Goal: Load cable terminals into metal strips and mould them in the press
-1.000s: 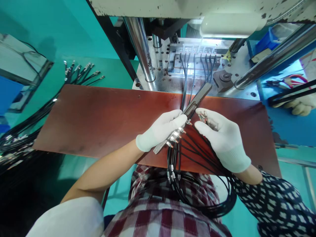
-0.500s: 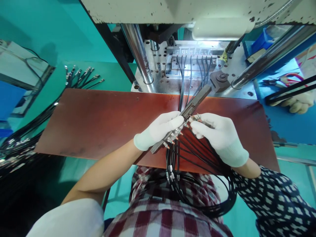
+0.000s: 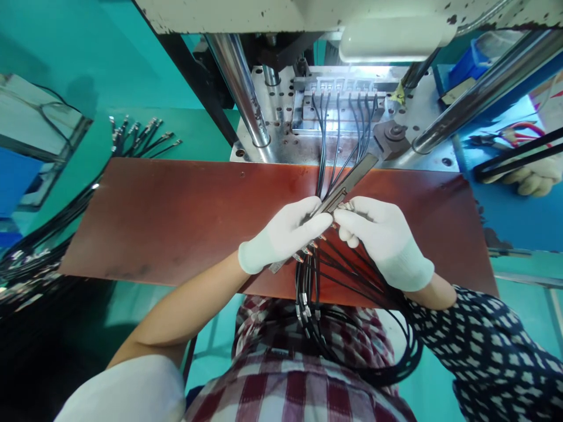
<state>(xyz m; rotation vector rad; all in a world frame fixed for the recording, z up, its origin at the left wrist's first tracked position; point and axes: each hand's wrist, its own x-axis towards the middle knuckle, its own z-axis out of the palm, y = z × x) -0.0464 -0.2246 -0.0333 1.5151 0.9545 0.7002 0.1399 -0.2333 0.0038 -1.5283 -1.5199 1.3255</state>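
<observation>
My left hand (image 3: pixel 290 228), in a white glove, is closed around a long grey metal bar (image 3: pixel 358 173) held slantwise above the brown board. Several cable ends with copper tips (image 3: pixel 303 252) stick out along the bar's lower edge. Gloved too, my right hand (image 3: pixel 373 228) pinches small metal cable ends (image 3: pixel 347 206) against the bar, close to my left thumb. The fingers partly hide these ends. Black cables (image 3: pixel 352 269) run down from both hands and loop over my lap.
Behind the brown board (image 3: pixel 176 217), a press with steel columns (image 3: pixel 240 88) holds a metal fixture (image 3: pixel 338 114) with several cables in it. More black cables (image 3: pixel 57 217) lie at left. Pliers (image 3: pixel 505 135) and a glove (image 3: pixel 536 176) lie on the blue surface at right.
My right hand has moved slightly left, bringing its cable ends against the bar. My left thumb has shifted right along the bar and now nearly meets the right fingers.
</observation>
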